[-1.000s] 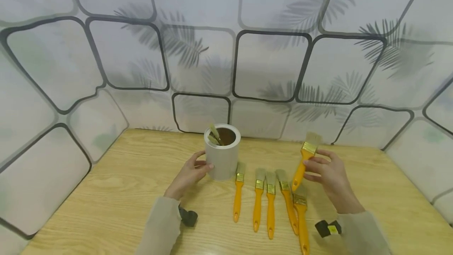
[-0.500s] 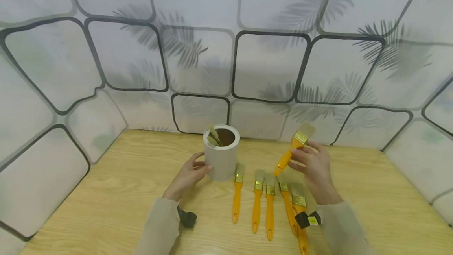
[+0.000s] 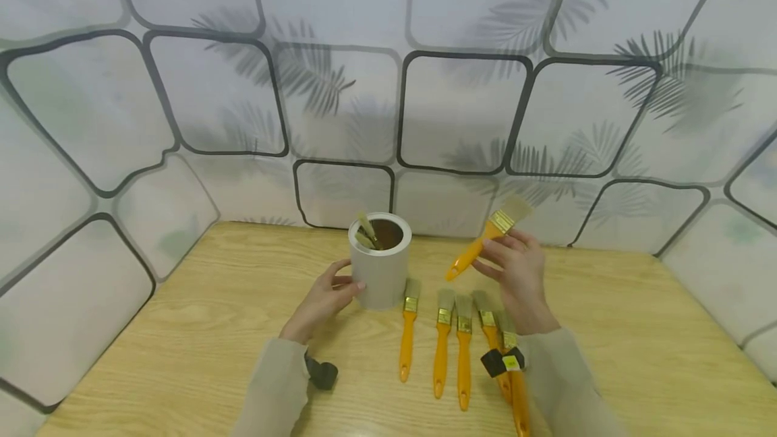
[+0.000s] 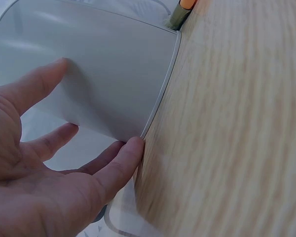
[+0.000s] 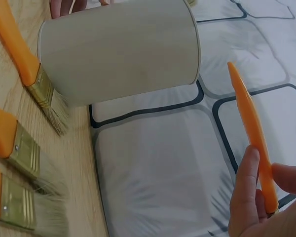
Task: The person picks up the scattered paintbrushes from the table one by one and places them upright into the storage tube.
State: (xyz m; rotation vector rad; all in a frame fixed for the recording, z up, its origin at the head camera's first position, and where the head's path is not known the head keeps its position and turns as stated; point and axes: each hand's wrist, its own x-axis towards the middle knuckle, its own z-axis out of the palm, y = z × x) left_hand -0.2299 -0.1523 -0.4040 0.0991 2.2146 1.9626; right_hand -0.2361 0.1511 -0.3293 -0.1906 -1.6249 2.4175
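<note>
A light grey paint can [image 3: 379, 275] with a white rim stands upright near the back of the table. Bristle ends of brushes [image 3: 367, 231] show in its brownish opening. My left hand [image 3: 324, 302] holds the can low on its left side, thumb in front and fingers behind, as the left wrist view [image 4: 54, 168] confirms for the fingertips. In my right hand [image 3: 516, 268], thumb and fingers pinch a yellow-handled paintbrush [image 3: 479, 245] above the table, right of the can. Its bristles point up and right; its handle end slants down toward the can.
Several yellow-handled paintbrushes [image 3: 464, 356] lie in a row right of and in front of the can, bristles toward the back. The rightmost ones overlap beneath my right forearm. A patterned wall covering [image 3: 461, 113] closes off the back of the wooden table [image 3: 200, 329].
My right hand has moved left and slightly back with the paintbrush, bringing it closer to the can and tilting the handle flatter. My left hand and the can have stayed put.
</note>
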